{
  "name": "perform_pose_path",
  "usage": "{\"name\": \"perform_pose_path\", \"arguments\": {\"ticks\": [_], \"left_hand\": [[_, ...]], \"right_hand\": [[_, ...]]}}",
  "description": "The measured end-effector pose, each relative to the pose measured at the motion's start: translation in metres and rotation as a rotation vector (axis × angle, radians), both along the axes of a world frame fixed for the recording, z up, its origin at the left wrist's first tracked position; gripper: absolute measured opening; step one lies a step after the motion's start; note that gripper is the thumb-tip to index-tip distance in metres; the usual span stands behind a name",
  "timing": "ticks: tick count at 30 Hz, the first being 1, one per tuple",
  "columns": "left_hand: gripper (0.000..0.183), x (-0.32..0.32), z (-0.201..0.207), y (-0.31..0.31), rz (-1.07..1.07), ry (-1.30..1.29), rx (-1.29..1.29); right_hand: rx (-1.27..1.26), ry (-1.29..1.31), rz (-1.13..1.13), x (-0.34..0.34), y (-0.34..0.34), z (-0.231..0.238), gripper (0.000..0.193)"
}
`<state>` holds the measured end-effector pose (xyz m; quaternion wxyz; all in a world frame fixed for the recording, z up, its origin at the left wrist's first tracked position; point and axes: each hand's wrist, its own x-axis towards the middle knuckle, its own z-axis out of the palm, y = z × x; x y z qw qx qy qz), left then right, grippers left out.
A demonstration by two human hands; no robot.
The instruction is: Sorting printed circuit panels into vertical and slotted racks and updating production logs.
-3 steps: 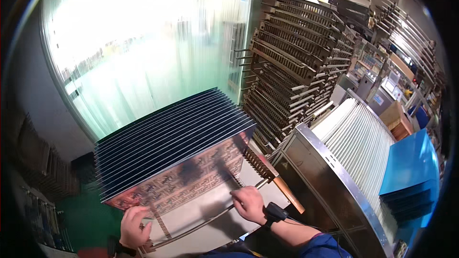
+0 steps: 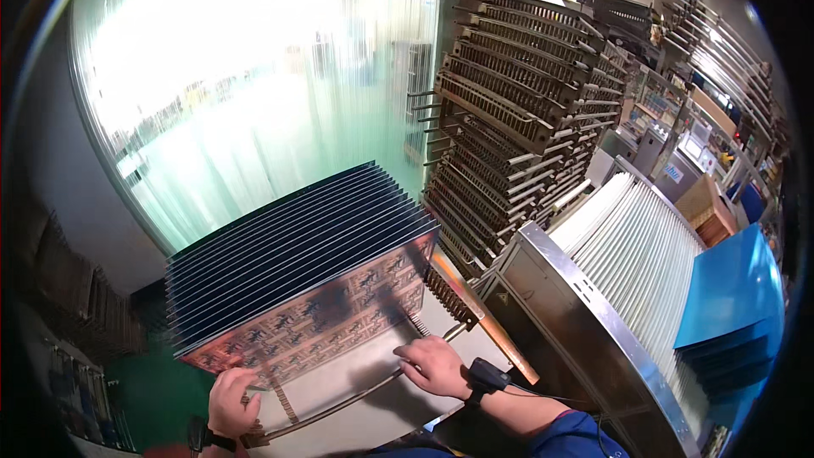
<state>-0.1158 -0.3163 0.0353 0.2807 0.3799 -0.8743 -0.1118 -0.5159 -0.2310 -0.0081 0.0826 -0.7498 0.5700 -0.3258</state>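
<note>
Before me stands a metal rack (image 2: 363, 393) with a bent front rod and coiled, toothed side strips. It holds a row of several upright thin panels (image 2: 297, 254), their edges dark and the nearest face copper-coloured with a repeating pattern. My left hand (image 2: 233, 403) is at the rack's near left corner, just below the panels' lower corner. Its fingers curl around a thin part of the frame, which they partly hide. My right hand (image 2: 434, 366) rests on the front rod right of the panels, with fingers and thumb bent around it. Both wrists wear dark straps.
Right of the rack is a steel-sided machine (image 2: 585, 276) with a bed of white rollers (image 2: 632, 237). Blue sheets (image 2: 733, 288) lie on its far right. Behind it stand tall stacked metal racks (image 2: 517, 93). A translucent strip curtain (image 2: 280, 144) hangs beyond the panels.
The view has shifted slightly, and the panels appear a little further left. Both hands stay at the same places on the rack.
</note>
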Motion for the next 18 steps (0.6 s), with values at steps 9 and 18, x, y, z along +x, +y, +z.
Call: {"name": "perform_pose_path", "arguments": {"ticks": [9, 18], "left_hand": [[0.029, -0.009, 0.007, 0.016, 0.07, -0.045, 0.02], [0.035, -0.045, 0.128, 0.015, -0.414, 0.569, -0.451]], "right_hand": [[-0.176, 0.181, -0.707, -0.164, 0.075, 0.071, 0.028], [0.124, 0.541, -1.127, -0.21, 0.133, 0.062, 0.044]]}}
